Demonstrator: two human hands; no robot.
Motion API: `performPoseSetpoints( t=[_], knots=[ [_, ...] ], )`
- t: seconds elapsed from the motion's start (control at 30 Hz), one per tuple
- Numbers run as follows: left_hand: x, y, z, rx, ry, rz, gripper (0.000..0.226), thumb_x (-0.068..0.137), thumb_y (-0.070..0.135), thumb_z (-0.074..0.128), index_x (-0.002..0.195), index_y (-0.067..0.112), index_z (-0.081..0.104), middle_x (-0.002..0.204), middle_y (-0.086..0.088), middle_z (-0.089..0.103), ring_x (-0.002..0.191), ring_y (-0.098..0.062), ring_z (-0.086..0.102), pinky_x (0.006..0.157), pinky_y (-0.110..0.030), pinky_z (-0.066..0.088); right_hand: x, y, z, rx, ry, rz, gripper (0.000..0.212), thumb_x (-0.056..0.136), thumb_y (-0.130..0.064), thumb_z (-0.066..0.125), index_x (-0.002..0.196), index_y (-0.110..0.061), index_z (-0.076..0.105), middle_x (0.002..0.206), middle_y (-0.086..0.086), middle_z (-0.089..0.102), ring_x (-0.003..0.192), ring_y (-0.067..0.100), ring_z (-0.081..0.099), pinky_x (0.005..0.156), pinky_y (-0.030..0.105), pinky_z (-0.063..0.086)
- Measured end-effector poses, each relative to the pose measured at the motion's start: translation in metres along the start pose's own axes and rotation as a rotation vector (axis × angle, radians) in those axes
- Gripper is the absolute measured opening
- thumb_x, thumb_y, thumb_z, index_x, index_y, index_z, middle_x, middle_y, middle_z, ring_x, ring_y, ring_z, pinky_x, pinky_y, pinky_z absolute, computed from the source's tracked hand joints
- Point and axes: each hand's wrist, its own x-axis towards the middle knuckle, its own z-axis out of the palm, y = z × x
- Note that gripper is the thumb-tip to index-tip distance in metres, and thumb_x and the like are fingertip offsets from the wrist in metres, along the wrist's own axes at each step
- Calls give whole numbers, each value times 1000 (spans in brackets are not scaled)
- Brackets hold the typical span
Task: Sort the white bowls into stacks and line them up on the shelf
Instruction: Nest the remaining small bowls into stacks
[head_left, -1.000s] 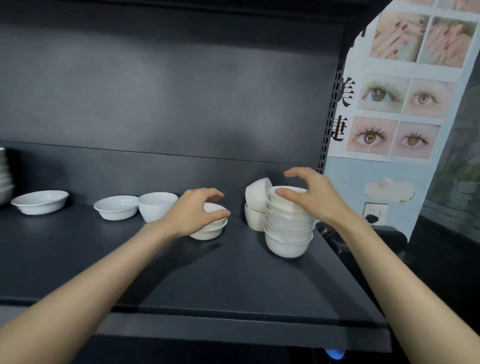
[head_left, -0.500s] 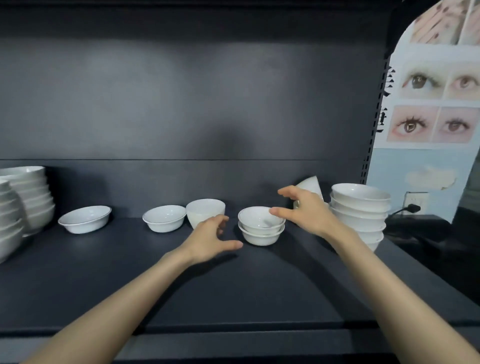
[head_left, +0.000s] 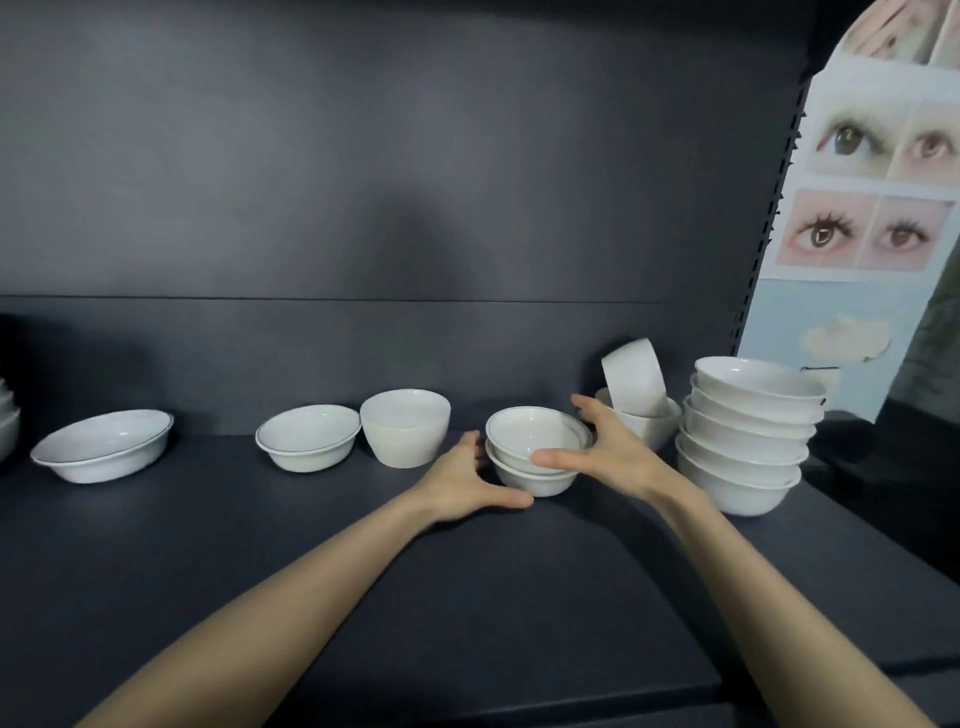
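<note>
A stack of two white bowls stands mid-shelf. My left hand lies against its left side, thumb stretched along the base. My right hand cups its right side, with the thumb across the front and the fingers behind the rim. The fingers of both hands look nearly straight. Left of the stack are a deep white bowl, a shallow dark-rimmed bowl and another shallow bowl. On the right stands a tall stack of several bowls.
A tilted deep bowl leans inside another bowl behind my right hand. Part of another stack shows at the far left edge. The dark shelf ends at the right, beside a poster.
My right hand left the tall stack and came to the two-bowl stack. My left hand, which first rested on that stack, pulled back and has closed in again. The view has shifted left.
</note>
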Motion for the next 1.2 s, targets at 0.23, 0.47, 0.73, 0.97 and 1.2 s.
performPoseSetpoints(
  t=[0.23,0.47,0.73,0.97,1.2],
  knots=[
    [1,-4,7,-143,110,74,81,34,44,87,105,21,56,108,7,70,102,-9,66,95,-37,52,5,4,-2,72,-6,-11,116,56,-39,90,148,-8,27,146,3,42,129,12,44,104,24,36],
    [-33,16,-38,-232,339,180,72,48,23,94,110,10,59,105,4,70,100,-11,67,91,-29,53,5,-65,-4,73,-9,-191,104,62,-39,84,147,-11,31,145,0,44,123,7,44,99,21,35],
    [-70,-26,-141,-196,513,162,65,56,11,92,111,12,57,105,1,70,104,-16,66,94,-30,51,31,-145,77,30,-128,-236,81,70,-25,84,132,5,42,140,14,47,126,25,48,101,37,40],
    [-69,-69,-200,-140,447,150,57,62,10,88,109,18,57,104,8,68,103,-10,64,82,-13,50,56,-173,146,54,-125,-158,69,68,-28,85,122,1,52,116,4,63,110,21,59,89,30,47],
    [-50,-96,-215,-127,285,161,57,63,15,89,110,23,56,105,14,64,97,6,59,78,-6,47,64,-169,170,34,-75,-87,79,69,-27,85,133,-3,46,106,-10,49,100,6,46,82,16,40]
  ],
)
